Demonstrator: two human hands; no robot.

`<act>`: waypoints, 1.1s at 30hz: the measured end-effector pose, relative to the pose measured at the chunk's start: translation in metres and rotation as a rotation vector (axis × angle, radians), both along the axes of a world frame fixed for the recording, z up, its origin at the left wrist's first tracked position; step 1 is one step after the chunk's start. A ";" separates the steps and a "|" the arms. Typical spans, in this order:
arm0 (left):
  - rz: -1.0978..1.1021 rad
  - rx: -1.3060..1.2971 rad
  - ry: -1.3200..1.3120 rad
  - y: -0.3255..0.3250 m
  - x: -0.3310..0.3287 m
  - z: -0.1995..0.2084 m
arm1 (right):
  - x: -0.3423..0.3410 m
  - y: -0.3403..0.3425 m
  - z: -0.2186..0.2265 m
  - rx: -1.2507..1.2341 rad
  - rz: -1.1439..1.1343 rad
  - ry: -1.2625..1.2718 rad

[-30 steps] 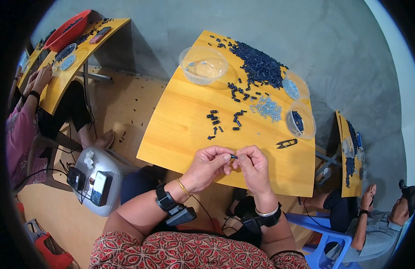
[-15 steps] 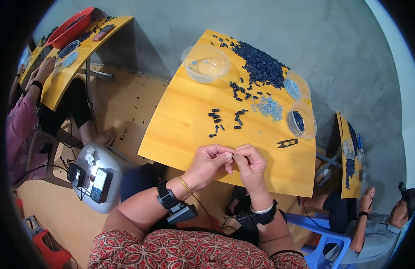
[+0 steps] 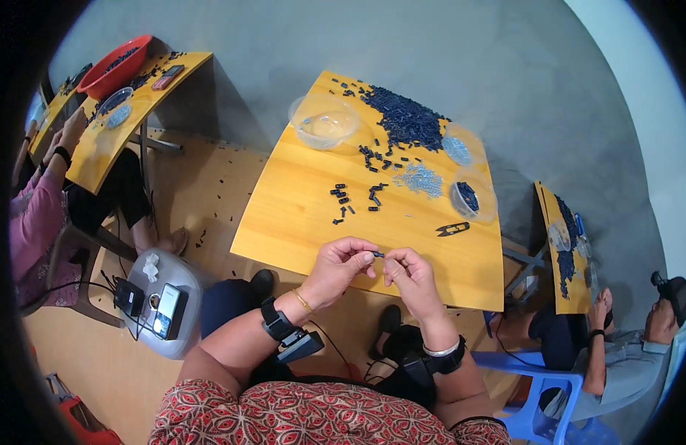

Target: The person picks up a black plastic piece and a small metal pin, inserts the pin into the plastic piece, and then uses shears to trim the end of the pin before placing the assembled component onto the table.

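Above the near edge of the yellow table [image 3: 283,222], my left hand [image 3: 339,273] pinches a small black plastic part [image 3: 378,254] between thumb and fingertips. My right hand [image 3: 412,280] is closed beside it, thumb pressed to forefinger; anything in that pinch is too small to make out. Beyond my hands lie several loose black parts [image 3: 340,194] in a cluster. Farther off are a heap of small silver pins [image 3: 421,180] and a large pile of black parts [image 3: 406,119]. A pair of black thread snips [image 3: 452,229] lies to the right.
A clear bowl [image 3: 324,139] stands at the far left of the table. Two clear tubs at the right edge hold silver pins [image 3: 456,150] and black parts [image 3: 468,196]. A grey stool [image 3: 183,282] with devices is on my left. Co-workers sit at tables on both sides.
My right fingers have drawn slightly away from my left, and the black part now shows at my left fingertips. The view has shifted a little, so the table sits farther left.
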State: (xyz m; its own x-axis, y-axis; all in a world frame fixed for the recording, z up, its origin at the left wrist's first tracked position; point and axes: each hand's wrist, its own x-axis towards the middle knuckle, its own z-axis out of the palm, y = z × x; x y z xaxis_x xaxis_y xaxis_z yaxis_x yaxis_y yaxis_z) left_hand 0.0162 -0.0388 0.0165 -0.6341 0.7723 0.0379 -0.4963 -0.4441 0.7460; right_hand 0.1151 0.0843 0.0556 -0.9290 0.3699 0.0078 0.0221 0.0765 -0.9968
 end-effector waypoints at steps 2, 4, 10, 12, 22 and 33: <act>0.017 0.022 0.133 -0.002 0.007 0.008 | 0.008 -0.003 0.005 0.034 0.006 0.016; 0.008 0.023 0.188 -0.006 0.018 0.019 | 0.017 -0.004 0.010 0.044 0.027 0.035; 0.028 0.035 0.330 -0.020 0.046 0.040 | 0.053 -0.018 0.047 -0.186 0.074 -0.020; 0.041 0.030 0.388 -0.025 0.054 0.046 | 0.062 -0.021 0.050 -0.162 0.089 0.007; -0.005 0.010 0.339 -0.059 0.084 0.075 | 0.085 -0.050 0.071 0.146 0.113 0.139; -0.166 -0.018 0.108 -0.081 0.094 0.087 | 0.097 -0.069 0.092 0.848 0.109 0.399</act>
State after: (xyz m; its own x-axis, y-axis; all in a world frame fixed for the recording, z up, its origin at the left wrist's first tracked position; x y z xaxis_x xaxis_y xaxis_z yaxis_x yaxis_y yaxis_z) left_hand 0.1106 -0.1199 0.1038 -0.4906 0.8673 0.0840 -0.4784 -0.3486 0.8060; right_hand 0.2125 0.0155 0.1480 -0.8289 0.0062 0.5593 -0.3587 0.7615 -0.5399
